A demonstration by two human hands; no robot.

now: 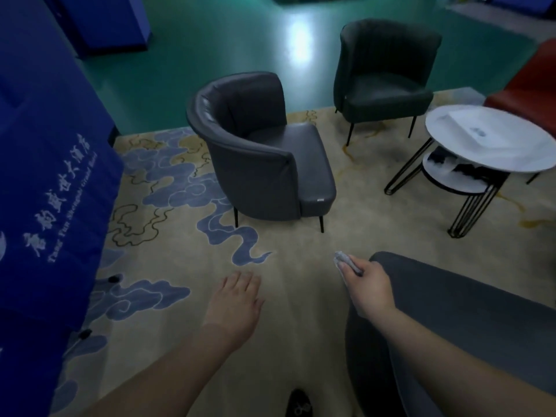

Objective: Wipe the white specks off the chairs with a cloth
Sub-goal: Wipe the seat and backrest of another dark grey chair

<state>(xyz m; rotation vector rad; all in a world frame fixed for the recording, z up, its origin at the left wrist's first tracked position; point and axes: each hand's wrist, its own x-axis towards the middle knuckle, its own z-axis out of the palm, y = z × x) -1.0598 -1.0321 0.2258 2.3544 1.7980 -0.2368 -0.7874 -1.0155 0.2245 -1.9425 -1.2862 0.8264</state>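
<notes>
The gray chair [264, 152] stands in the middle of the carpet [168, 266], turned sideways to you. It looks big and heavy, so you do not need to hold it. It should stay put while you rub. Its skin looks smooth and a bit shiny, like leather, so specks should slide off with a light push. I cannot see any white specks on it from here; the picture is too dark and soft.

The dark chair [388, 76] stands farther back, near the round white table [493, 139]. It looks just as firm and smooth.

A third chair back [451, 311] curves just beside your right arm. It is the closest one to wipe.

Your left hand [234, 305] hangs over the carpet with its fingers loose and apart. It holds nothing. You can rest it on a chair back to steady yourself.

Your right hand [368, 288] pinches the cloth [346, 261]. The cloth is small, pale, soft and light. It is bunched up, with one end poking out past your fingers. Keep the bunch tight in your fingertips so it does not slip, and rub with the end that pokes out.
</notes>
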